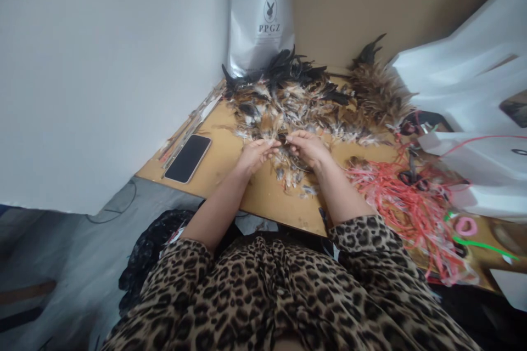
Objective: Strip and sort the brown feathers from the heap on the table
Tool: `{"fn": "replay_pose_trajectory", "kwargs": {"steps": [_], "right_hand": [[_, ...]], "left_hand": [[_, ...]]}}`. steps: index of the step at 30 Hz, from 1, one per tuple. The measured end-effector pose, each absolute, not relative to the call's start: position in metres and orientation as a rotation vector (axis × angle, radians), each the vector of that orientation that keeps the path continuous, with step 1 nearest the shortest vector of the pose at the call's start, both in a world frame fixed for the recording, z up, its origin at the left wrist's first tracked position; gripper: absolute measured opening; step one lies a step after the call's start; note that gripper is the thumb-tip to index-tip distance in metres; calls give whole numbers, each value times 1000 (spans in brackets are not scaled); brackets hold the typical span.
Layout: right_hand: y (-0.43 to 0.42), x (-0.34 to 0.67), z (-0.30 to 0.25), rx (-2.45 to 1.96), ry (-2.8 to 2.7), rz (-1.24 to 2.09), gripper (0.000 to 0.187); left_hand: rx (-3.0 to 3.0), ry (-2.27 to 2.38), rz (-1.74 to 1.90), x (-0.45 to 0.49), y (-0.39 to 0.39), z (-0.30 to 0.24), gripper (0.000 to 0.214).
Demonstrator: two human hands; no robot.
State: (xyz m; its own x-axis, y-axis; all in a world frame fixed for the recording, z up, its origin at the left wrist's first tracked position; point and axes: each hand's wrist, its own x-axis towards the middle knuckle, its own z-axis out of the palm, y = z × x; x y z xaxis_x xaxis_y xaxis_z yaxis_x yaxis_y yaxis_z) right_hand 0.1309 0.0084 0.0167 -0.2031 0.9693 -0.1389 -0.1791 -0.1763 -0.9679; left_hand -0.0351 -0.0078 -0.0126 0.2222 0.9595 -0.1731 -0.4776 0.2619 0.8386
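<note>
Over the near edge of a feather pile [284,98], my two hands meet with fingertips almost touching. My left hand [258,156] is closed in a pinch, with light brown feathers at its fingertips. Thumb and forefinger of my right hand [308,148] also pinch together, on a small dark feather beside the left fingers. The exact shape of what they hold is blurred. Loose small feathers [288,173] lie on the table just below the hands. Black, brown and whitish feathers make up the pile.
A phone [188,159] lies on the wooden table [284,208] to the left, near thin rods. Behind the pile stands a printed silver bag [261,16]. Red and pink strips [407,197] are heaped at right, with a brown feather bunch [381,93] and white bags [465,66] beyond.
</note>
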Motion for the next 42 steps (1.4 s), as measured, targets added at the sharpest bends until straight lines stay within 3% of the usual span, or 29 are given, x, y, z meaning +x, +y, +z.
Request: {"fn": "replay_pose_trajectory", "kwargs": {"steps": [15, 25, 33, 42], "right_hand": [[1, 123, 15, -934, -1160, 1738, 34], [-2, 117, 17, -1057, -1330, 1406, 25], [2, 117, 11, -1137, -1466, 1182, 23], [1, 117, 10, -1122, -1435, 1228, 21]], "left_hand": [[590, 676, 1041, -35, -10, -8, 7], [695, 724, 1072, -34, -8, -12, 6], [825, 808, 1102, -31, -8, -19, 17], [1002, 925, 1115, -28, -9, -19, 24]]}}
